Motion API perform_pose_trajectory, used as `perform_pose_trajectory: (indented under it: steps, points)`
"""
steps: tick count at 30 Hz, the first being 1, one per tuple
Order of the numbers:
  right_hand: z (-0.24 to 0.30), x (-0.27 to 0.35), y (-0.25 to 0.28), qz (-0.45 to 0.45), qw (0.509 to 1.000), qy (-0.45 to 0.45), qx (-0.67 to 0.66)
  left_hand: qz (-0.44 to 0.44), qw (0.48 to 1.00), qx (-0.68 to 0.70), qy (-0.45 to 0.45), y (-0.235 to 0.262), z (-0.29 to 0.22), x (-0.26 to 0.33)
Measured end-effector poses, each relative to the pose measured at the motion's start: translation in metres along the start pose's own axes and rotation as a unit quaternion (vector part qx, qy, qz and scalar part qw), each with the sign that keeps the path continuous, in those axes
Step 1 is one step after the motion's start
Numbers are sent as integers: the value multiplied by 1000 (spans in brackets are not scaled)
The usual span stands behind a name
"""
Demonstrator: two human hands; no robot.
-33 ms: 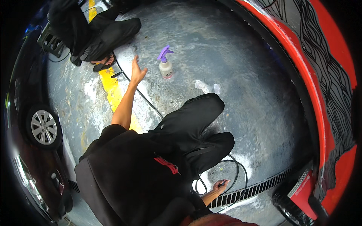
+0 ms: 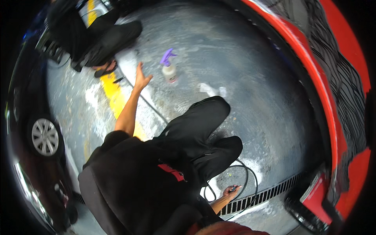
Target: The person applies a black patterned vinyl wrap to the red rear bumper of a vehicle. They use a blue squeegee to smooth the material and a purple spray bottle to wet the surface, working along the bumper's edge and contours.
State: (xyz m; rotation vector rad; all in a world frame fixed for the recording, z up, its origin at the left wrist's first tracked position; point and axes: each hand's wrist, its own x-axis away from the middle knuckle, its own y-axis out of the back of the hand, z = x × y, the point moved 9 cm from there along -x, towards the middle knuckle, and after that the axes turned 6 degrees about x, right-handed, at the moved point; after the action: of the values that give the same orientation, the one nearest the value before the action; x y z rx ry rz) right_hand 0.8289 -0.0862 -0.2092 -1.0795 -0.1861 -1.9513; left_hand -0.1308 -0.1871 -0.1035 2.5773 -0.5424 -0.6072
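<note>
My left hand (image 2: 142,79) reaches out over the floor with its fingers apart and nothing in them. Just right of it stands an upright spray bottle (image 2: 169,73), whitish and see-through with a purple trigger head; the two are apart. Low in the view, beside my knee, my right hand (image 2: 230,192) is closed on a small dark object (image 2: 234,188) that is too small to name. A black hose or cable (image 2: 246,178) lies in loops around that hand. Whether it joins the dark object cannot be made out.
A person in black (image 2: 98,43) sits at the upper left. A dark car with a silver wheel (image 2: 45,137) is on the left, a red car body (image 2: 309,62) on the right. A crumpled clear wrapper (image 2: 209,89) and a drain grate (image 2: 266,194) are on the floor.
The whole view has shifted slightly and is blurrier. Both hands hold nearly the same poses, and the spray bottle stands in the same spot on the floor.
</note>
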Motion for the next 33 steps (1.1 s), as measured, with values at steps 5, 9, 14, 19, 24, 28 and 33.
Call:
perform_pose_trajectory:
  steps: [5, 9, 14, 19, 24, 28, 33]
  points:
    - [58, 4, -75, -52, 989, 70, 117, 43, 993, 108, 19, -87, 42, -7]
    - [82, 15, -61, -181, 954, 96, 220, 77, 970, 204, -110, -125, -64, -46]
    - [80, 21, -20, -301, 902, 136, 277, 50, 979, 186, 63, -144, -28, -65]
    - [49, 10, -15, -257, 913, 156, 278, 1, 980, 191, 49, -132, -39, -63]
    - [47, -14, 39, -285, 907, 136, 280, 54, 976, 207, 44, -146, -172, -61]
    - [59, -17, -39, -159, 953, 145, 214, 98, 922, 373, -42, -141, -307, -80]
    - [82, 13, -215, 158, 974, 152, 59, 152, 839, 503, -140, -138, -511, -38]
